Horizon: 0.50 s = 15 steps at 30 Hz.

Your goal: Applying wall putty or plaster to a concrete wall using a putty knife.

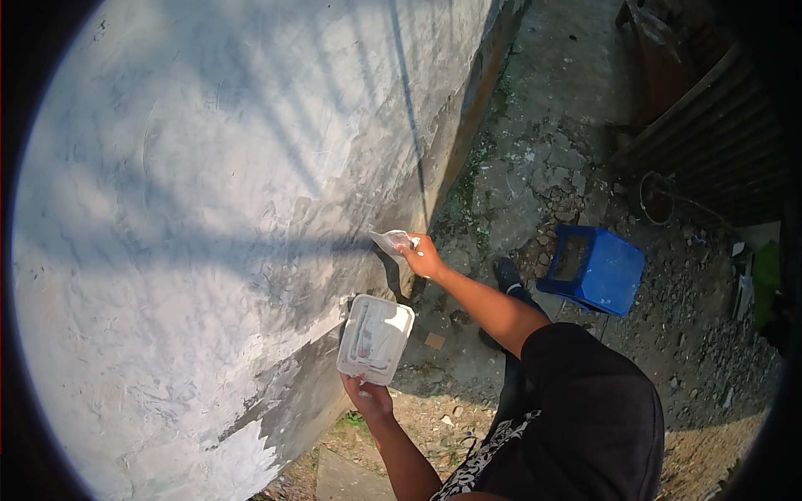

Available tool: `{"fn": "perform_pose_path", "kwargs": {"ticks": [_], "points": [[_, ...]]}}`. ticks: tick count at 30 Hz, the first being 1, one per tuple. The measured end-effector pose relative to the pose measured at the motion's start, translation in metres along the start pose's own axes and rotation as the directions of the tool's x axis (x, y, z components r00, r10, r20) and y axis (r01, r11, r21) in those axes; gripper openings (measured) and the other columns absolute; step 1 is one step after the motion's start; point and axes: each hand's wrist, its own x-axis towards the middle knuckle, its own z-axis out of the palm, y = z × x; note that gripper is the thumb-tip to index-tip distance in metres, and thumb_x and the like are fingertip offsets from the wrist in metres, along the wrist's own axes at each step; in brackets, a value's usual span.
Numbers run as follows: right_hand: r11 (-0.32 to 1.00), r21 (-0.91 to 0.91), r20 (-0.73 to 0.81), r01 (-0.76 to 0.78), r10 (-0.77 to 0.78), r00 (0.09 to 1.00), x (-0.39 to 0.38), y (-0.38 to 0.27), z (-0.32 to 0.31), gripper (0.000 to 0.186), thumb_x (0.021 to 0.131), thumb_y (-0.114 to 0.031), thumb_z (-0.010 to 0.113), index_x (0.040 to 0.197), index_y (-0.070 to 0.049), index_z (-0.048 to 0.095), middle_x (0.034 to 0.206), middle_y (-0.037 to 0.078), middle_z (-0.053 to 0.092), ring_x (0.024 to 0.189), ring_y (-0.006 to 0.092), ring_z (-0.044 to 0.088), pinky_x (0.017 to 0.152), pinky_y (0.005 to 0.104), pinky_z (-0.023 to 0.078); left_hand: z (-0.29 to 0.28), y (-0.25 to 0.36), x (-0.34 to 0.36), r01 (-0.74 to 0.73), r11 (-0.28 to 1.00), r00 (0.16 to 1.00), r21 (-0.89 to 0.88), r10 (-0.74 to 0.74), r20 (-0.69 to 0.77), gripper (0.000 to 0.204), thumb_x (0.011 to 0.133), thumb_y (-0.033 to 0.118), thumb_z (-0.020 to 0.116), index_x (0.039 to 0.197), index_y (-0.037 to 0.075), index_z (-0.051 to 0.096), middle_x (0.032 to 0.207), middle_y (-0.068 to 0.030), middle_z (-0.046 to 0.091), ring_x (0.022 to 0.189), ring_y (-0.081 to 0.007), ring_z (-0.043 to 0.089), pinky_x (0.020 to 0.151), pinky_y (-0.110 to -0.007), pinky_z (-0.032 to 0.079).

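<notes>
My left hand grips the lower end of a rectangular whitish plastic tub, with white paste smeared inside it. The tub is tilted close to the wall. Farther ahead, my right hand is closed on a thin, pale flat scraper, its wide edge at or very near the wall; I cannot tell whether it touches. White smears mark the fingers of this hand. The wall at my left bears uneven whitish plaster, with bare grey patches low down near the tub.
A blue plastic stool lies on its side on the rubble-strewn ground at my right. Beyond it stands a corrugated sheet fence, with a wire loop nearby. My shoe rests on a concrete strip beside the wall.
</notes>
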Motion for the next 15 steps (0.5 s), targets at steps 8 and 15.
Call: {"fn": "perform_pose_path", "kwargs": {"ticks": [8, 15], "points": [[0.926, 0.295, -0.593, -0.234, 0.369, 0.716, 0.098, 0.017, -0.110, 0.023, 0.088, -0.014, 0.069, 0.103, 0.003, 0.069, 0.093, 0.013, 0.071, 0.083, 0.0217, 0.066, 0.077, 0.0347, 0.050, 0.047, -0.040, 0.036, 0.071, 0.991, 0.994, 0.112, -0.080, 0.079, 0.070, 0.077, 0.014, 0.058, 0.143, 0.004, 0.040, 0.139, -0.0144, 0.051, 0.128, -0.0302, 0.051, 0.107, -0.046, 0.044], [0.960, 0.235, -0.688, -0.150, 0.274, 0.672, 0.189, 0.054, -0.120, 0.022, 0.089, -0.012, 0.066, 0.105, 0.004, 0.069, 0.098, 0.016, 0.073, 0.092, 0.0262, 0.069, 0.085, 0.0352, 0.050, 0.096, -0.075, 0.053, 0.050, 0.979, 0.998, 0.196, -0.058, 0.034, 0.064, 0.077, 0.013, 0.055, 0.139, 0.003, 0.042, 0.136, -0.0147, 0.052, 0.126, -0.0303, 0.052, 0.106, -0.045, 0.044]]}}
